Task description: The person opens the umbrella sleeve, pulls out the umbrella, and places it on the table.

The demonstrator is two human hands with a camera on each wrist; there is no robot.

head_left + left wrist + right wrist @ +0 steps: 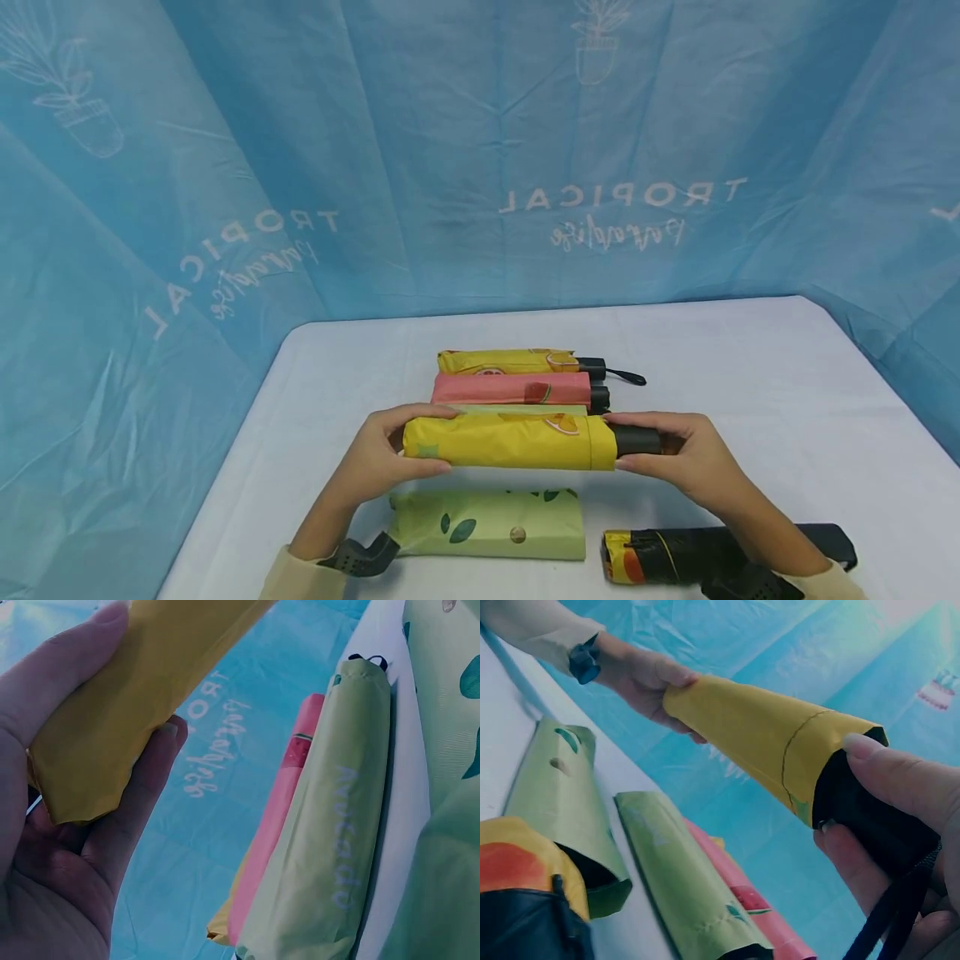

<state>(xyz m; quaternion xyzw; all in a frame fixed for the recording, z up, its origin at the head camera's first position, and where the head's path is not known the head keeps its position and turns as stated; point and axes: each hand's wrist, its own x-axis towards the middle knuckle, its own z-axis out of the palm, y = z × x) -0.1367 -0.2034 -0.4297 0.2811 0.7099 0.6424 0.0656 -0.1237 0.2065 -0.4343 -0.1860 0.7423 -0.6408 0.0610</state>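
1. Cream sleeves (303, 577) edge the foreground, both forearms angled inward over a white table (232, 533).
2. Left hand (371, 454) curls round one end of a yellow umbrella (510, 443), thumb on the near side, fingers on the far.
3. Right hand (697, 457) grips its black handle (637, 440), thumb and fingers on opposite sides, with a dark strap (885, 922) hanging beside the palm.
4. Stretched crosswise between the hands, the umbrella is held above the table, between a leaf-print green cover (487, 529) and a row of yellow (502, 362), pink (517, 388) and green umbrellas (517, 409).
5. Beneath the right forearm lies a black umbrella (678, 554).
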